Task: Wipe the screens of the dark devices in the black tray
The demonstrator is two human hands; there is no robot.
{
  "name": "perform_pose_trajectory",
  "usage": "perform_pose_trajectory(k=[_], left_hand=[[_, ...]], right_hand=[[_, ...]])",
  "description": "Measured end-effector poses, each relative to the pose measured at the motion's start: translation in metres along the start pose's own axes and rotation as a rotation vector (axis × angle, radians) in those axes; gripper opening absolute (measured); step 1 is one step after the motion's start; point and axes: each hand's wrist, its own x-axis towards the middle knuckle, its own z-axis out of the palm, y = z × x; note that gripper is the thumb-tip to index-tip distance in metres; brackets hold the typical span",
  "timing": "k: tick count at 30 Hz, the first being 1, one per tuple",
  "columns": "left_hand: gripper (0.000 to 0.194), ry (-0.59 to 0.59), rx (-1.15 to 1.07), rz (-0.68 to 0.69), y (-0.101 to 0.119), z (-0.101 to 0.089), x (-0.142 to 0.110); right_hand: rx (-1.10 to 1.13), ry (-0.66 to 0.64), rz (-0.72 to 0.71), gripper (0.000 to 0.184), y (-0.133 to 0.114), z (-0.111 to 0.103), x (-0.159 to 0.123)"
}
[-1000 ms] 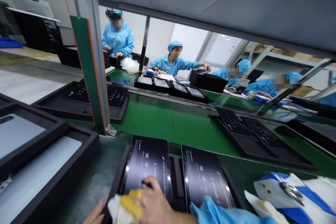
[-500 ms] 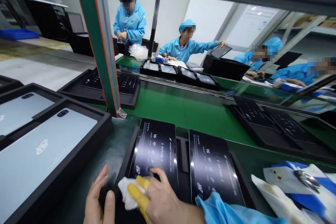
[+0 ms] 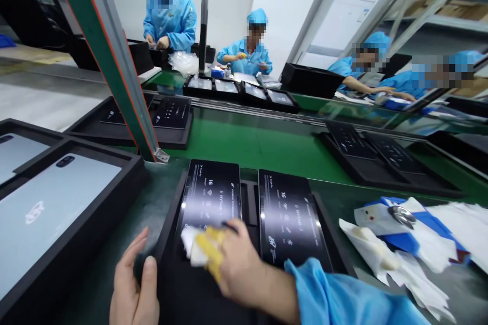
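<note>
Right hand (image 3: 232,269) is closed on a white cloth (image 3: 190,246), yellow finger covers (image 3: 213,259) on two fingers, pressing it onto the near end of the left tablet (image 3: 211,200). That tablet sits screen-up in a black tray (image 3: 168,244) next to a second tablet (image 3: 292,223), same tray, separate slots. Left hand (image 3: 133,289) rests open and flat on the tray's left edge, holding nothing; thumb contact probably, view is cut off at the bottom. Further left, another black tray (image 3: 95,223) holds silver tablets (image 3: 49,213) back-up. White wipes (image 3: 385,259) lie loose on the bench, right of the tray.
</note>
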Motion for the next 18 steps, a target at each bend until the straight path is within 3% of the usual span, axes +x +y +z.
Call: perform_pose_trajectory(k=[2,4,6,9,11,13,15,18], left_hand=[[0.05,-0.006,0.031,0.018,-0.01,-0.002,0.003],[0.05,-0.026,0.091,0.027,-0.015,-0.003,0.005],[0.049,-0.088,0.181,0.09,-0.018,-0.002,0.006],[0.045,-0.22,0.415,0.317,-0.024,0.004,0.007],[0.047,-0.279,0.595,0.5,-0.028,0.011,0.006],[0.053,-0.287,0.722,0.657,-0.032,0.017,0.005],[0.055,-0.251,0.781,0.753,-0.034,0.022,0.004],[0.05,-0.203,0.809,0.752,-0.036,0.03,0.002]], right_hand=[[0.086,0.034,-0.106,0.043,-0.025,-0.001,-0.018],[0.132,0.067,-0.051,0.043,-0.022,-0.009,-0.016],[0.104,0.051,0.134,0.045,0.008,-0.022,0.003],[-0.002,-0.039,0.421,0.047,0.064,-0.036,0.034],[-0.036,-0.091,0.493,0.049,0.081,-0.037,0.037],[-0.019,-0.102,0.423,0.05,0.071,-0.032,0.022],[0.044,-0.089,0.249,0.052,0.044,-0.024,-0.003],[0.12,-0.04,0.036,0.053,0.007,-0.011,-0.036]])
